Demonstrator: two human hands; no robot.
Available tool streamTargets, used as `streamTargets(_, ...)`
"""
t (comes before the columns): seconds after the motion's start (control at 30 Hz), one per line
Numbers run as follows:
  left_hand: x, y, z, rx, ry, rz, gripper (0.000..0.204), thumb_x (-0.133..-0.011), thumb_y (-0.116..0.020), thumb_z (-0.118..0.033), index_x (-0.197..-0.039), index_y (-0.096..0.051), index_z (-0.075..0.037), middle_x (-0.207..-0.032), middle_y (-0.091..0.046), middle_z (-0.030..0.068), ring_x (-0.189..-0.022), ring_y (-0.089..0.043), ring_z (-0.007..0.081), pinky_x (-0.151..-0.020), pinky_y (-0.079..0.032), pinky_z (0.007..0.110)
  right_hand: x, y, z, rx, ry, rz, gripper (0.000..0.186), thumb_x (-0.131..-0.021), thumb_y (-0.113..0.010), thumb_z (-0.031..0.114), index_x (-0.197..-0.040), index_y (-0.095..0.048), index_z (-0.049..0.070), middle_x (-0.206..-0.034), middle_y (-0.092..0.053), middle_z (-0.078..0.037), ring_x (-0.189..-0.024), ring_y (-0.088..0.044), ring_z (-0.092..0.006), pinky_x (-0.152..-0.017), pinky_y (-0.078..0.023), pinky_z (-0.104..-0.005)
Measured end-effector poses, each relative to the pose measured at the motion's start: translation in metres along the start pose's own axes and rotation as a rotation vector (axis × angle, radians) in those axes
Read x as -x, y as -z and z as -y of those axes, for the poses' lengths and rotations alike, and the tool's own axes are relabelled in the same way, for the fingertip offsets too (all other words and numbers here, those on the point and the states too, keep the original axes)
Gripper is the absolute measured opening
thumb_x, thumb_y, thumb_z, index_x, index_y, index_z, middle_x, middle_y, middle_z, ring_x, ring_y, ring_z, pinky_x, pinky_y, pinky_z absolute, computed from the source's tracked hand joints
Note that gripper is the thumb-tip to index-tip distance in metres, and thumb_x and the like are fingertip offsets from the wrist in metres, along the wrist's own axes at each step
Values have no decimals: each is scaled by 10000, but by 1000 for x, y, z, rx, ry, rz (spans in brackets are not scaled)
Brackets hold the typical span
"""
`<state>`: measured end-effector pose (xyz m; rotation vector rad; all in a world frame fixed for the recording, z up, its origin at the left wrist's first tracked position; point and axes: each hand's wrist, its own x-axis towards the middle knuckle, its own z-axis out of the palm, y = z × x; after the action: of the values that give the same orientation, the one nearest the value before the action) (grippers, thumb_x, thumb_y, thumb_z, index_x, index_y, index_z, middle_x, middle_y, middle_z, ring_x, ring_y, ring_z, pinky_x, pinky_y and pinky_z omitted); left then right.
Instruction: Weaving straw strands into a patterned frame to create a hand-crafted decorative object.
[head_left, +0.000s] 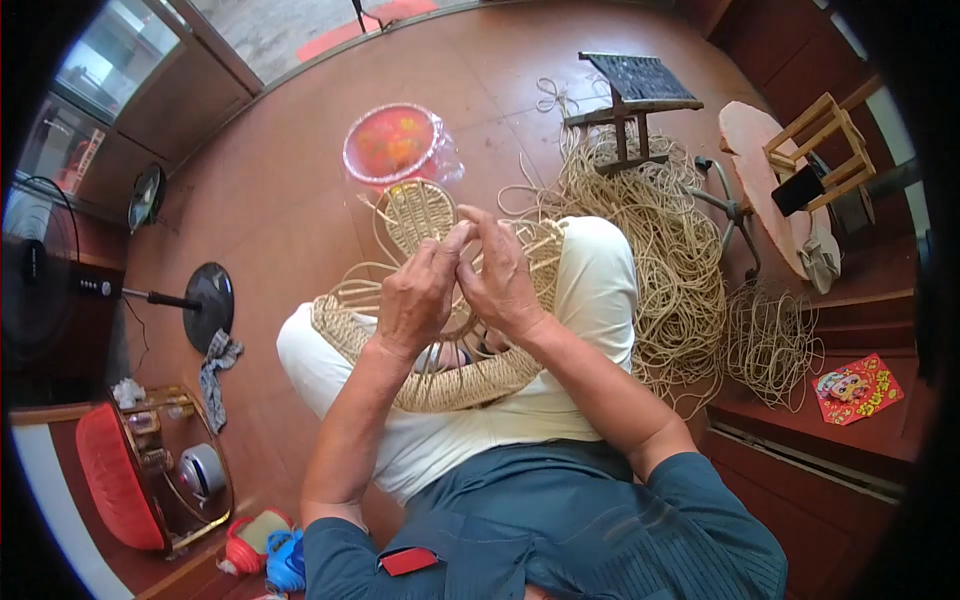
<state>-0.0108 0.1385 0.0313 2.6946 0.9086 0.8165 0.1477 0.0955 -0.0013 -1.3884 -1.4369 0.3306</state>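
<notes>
A ring-shaped woven piece of straw-coloured cord point(470, 390) lies across my lap, resting on both thighs. From its far side an oval woven panel point(422, 212) sticks out, with loose loops of cord point(362, 285) beside it. Above the ring's middle, my left hand point(418, 292) is closed, its thumb and fingers bunched toward the right. My right hand point(502, 280) meets it there, fingers bent and fingertips brought together. Whatever the fingertips pinch is hidden by the fingers themselves.
A tangled heap of cord point(668, 270) covers the floor at my right, below a folding stool point(640, 85). Ahead stands a red basin point(392, 143) wrapped in clear plastic. A fan base point(209, 305) is at left; a small wooden chair point(822, 150) sits far right.
</notes>
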Motion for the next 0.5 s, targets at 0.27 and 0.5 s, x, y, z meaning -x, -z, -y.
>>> streamTargets(0.27,47,27,3,-30,226,-23,134,-1040,-699,-133,-1169,-691,-98,-959,-752,84,-809,-748,288,-683,-575,410,7,7,12,340,181,-67,434,-832,-758,46,-1254,-719,137,-1228,-682,-79,-1171,-659,-308,-995,-491,-435)
streamTargets(0.5,60,68,21,-187,281,-59,79,-1041,-711,-194,-1026,-712,-116,-878,-702,79,-781,-712,307,-688,-552,433,11,0,12,231,226,79,349,-873,-735,51,-1205,-756,157,-1178,-732,-31,-1134,-694,-269,-987,-487,-417)
